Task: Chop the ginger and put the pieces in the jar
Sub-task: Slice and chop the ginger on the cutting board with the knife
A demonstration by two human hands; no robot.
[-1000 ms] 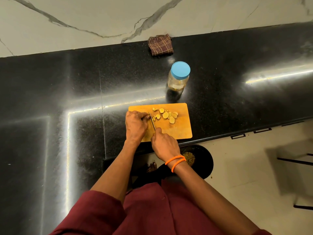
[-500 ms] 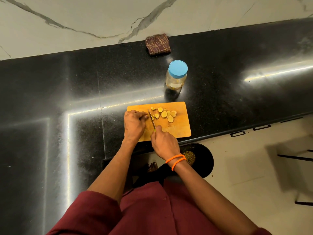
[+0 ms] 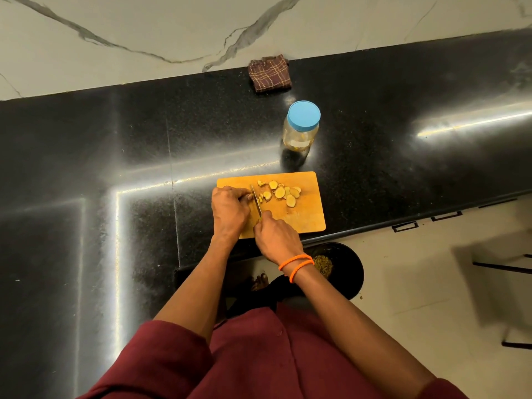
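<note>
Firstly, we list the jar point(image 3: 300, 131): clear, upright on the black counter point(image 3: 115, 168), blue lid point(image 3: 304, 114) on, standing just beyond the far edge of the cutting board point(image 3: 305, 214). We see a pale amber tint and a few yellowish bits low inside it, but we cannot say what they are.

Next, the cutting board, orange-brown, at the counter's near edge. Ginger slices point(image 3: 280, 192) lie scattered on its far half, apart from the jar. The uncut ginger is hidden under our left hand point(image 3: 229, 210), whose fingers are curled down as if holding it; the grasp itself we cannot make out.

Our right hand point(image 3: 275, 236) has its fingers clenched round the handle of the knife point(image 3: 256, 200), the thin blade running along the left fingertips, just beside the nearest slices. Two orange bands point(image 3: 298, 266) circle the right wrist.

Also, a folded checked cloth point(image 3: 270, 73) lies at the wall, and a dark round bin point(image 3: 342, 269) on the floor, partly hidden by our right arm, holds greenish scraps too small to identify.
</note>
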